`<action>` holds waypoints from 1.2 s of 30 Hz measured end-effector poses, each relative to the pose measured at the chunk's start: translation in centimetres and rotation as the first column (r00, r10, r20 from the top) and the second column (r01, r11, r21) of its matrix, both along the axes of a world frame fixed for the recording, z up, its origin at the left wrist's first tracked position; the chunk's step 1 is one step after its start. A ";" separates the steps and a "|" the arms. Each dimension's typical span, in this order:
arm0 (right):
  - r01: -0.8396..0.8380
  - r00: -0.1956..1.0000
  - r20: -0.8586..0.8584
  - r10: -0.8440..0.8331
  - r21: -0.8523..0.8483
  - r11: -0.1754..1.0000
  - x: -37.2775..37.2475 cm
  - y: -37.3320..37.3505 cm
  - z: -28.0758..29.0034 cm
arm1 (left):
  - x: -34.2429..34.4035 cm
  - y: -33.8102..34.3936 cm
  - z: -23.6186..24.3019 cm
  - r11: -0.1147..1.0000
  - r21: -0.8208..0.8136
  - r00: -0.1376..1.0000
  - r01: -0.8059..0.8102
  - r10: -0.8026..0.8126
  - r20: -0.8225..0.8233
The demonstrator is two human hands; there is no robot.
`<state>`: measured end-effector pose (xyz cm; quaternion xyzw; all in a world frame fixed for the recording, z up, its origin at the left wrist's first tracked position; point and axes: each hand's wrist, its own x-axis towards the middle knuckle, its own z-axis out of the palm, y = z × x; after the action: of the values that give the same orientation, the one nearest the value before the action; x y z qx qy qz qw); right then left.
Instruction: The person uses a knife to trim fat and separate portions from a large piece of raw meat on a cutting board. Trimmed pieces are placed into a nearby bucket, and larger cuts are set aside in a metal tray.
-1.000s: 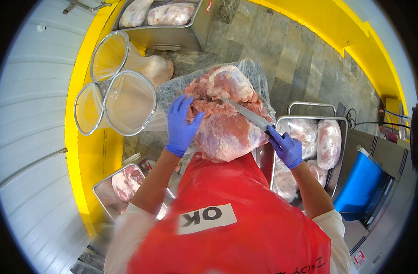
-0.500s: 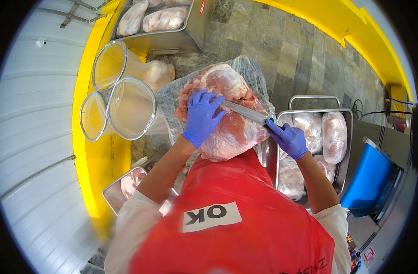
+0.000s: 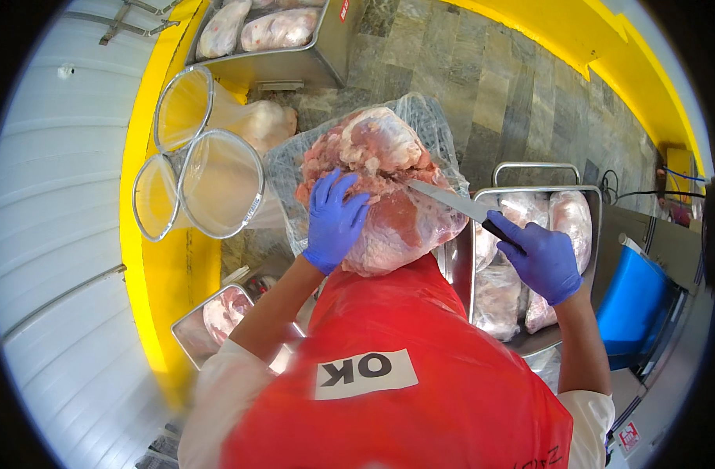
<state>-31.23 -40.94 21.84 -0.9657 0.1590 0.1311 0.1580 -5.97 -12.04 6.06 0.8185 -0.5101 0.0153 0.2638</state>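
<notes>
A large piece of raw meat lies in front of me on a plastic-covered surface. My left hand, in a blue glove, rests on the meat's left side with the fingers stretched out over it. In my right hand, also gloved in blue, is the black handle of a knife. The blade points left, and its tip touches the meat or enters the cleft across its middle; the exact depth is hidden.
On the right stands a metal tub of plastic-wrapped meat. Another metal bin with wrapped pieces is at the far left. Three round hoops with clear bags hang at left. A smaller tray with meat sits at lower left.
My right hand has moved right and toward me, drawing the knife back so less blade lies over the meat. My left hand has shifted slightly left and nearer.
</notes>
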 end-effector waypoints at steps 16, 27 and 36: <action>-0.401 0.911 -0.231 0.342 -0.300 0.865 12.9 7.1 7.8 | 5.9 -5.5 -1.7 0.979 0.202 0.997 -0.003 0.019 -0.078; -0.154 0.925 -0.379 0.042 -0.271 0.950 10.6 10.4 9.4 | 7.2 0.0 -3.4 0.880 -0.316 0.913 -0.355 0.254 -0.318; -0.349 0.873 -0.457 0.173 -0.338 0.874 17.2 9.9 12.8 | 6.6 3.9 -4.5 0.842 -0.322 0.890 -0.433 0.344 -0.298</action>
<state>-14.05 -30.99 34.63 -0.9397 0.0776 0.3161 -0.1047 0.67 -8.14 1.60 0.8346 -0.2859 0.0730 0.4652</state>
